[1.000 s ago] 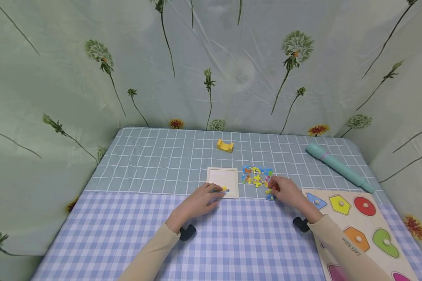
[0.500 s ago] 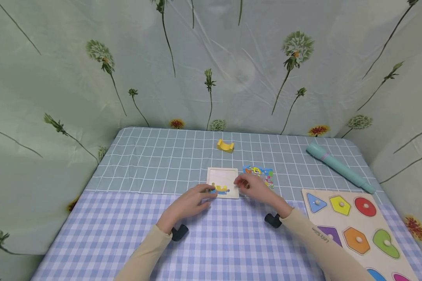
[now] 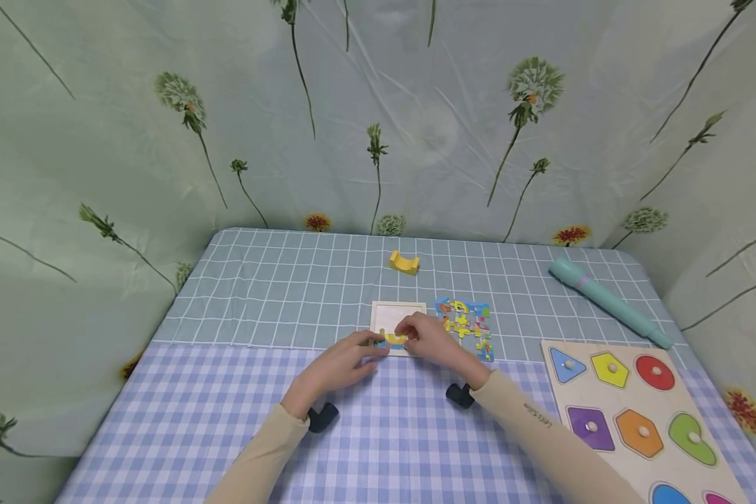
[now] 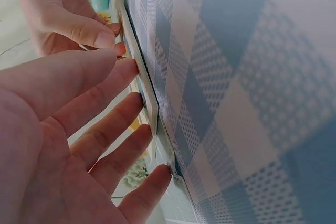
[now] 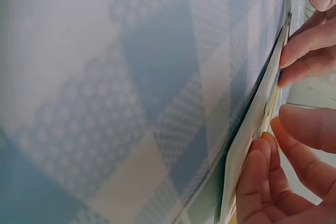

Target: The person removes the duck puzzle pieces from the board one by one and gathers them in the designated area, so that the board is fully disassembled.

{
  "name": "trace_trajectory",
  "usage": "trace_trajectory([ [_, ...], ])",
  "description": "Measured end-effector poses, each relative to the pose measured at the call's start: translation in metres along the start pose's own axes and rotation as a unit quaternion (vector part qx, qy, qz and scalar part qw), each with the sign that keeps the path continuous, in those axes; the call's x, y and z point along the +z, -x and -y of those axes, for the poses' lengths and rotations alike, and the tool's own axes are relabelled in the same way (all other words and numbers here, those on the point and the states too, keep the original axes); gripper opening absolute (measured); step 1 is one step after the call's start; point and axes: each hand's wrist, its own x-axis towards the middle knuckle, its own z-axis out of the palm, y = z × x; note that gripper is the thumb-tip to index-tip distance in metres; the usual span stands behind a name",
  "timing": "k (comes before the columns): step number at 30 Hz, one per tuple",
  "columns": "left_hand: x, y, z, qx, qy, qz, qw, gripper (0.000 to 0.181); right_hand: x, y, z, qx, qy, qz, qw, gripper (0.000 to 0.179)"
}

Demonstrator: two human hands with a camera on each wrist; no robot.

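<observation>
A small square wooden puzzle tray [image 3: 386, 304] lies near the middle of the table, with several yellow and blue jigsaw pieces [image 3: 393, 341] along its near side. My left hand [image 3: 340, 361] rests at its near left corner; in the left wrist view the fingers [image 4: 113, 119] are spread and fairly straight, tips along the tray's edge. My right hand [image 3: 433, 343] is over the near right part, thumb and fingertips bent together in a pinch at a puzzle piece, most of which they hide. In the right wrist view its fingers [image 5: 252, 177] overlap the tray's rim.
Several loose jigsaw pieces [image 3: 461, 325] lie right of the tray. A yellow curved block [image 3: 404, 263] sits behind it. At the right are a teal stick-shaped object [image 3: 611, 301] and a large wooden shape board [image 3: 573, 392] with knobbed pieces, partly under the right sleeve.
My right hand has moved left from the loose pieces to the tray. My left hand has drawn back slightly to the left, showing more of the pieces inside the tray.
</observation>
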Motion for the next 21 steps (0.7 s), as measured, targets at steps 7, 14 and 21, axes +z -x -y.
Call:
trace_trajectory([
  [7, -0.002, 0.000, -0.001, -0.001, 0.006, -0.001, 1.0000, 0.030, 0.002, -0.002, 0.000, -0.010, -0.026, -0.012, 0.9995, 0.023],
  [14, -0.002, -0.001, 0.000, 0.003, 0.002, -0.001, 1.0000, 0.030, 0.000, -0.001, -0.005, -0.020, -0.065, -0.010, 0.9976, 0.021],
  [21, -0.002, -0.001, 0.000, -0.006, 0.005, 0.006, 1.0000, 0.031, -0.026, 0.015, -0.019, 0.009, -0.100, -0.016, 0.9948, 0.016],
])
